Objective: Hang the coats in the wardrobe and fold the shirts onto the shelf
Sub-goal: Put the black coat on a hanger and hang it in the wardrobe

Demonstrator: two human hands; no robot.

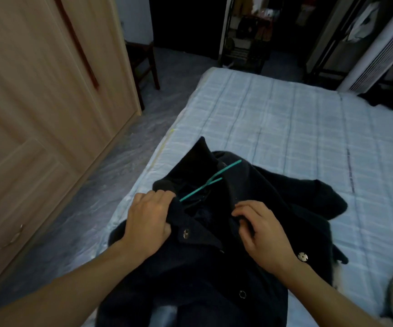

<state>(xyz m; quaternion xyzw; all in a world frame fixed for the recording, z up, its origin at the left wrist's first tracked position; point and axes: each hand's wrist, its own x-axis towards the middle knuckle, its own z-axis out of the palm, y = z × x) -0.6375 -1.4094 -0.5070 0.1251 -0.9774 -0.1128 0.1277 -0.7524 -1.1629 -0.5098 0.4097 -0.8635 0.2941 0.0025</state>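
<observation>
Coat [214, 267] is lying on bed [285, 119], teal hanger [210, 180] sitting inside collar. Left hand [149, 218] grip is clutching one front edge, right hand [263, 228] pinching the other. Hanging in wardrobe [37, 102] and all folding are waiting.

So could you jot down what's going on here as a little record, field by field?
place: bed with a pale checked sheet
garment: dark coat lying on the bed
tool: teal hanger tucked inside the coat at the collar
holding: left hand grips one front edge of the coat, right hand pinches the other
wardrobe: on the person's left, doors closed
stage: coat not yet hung
</observation>
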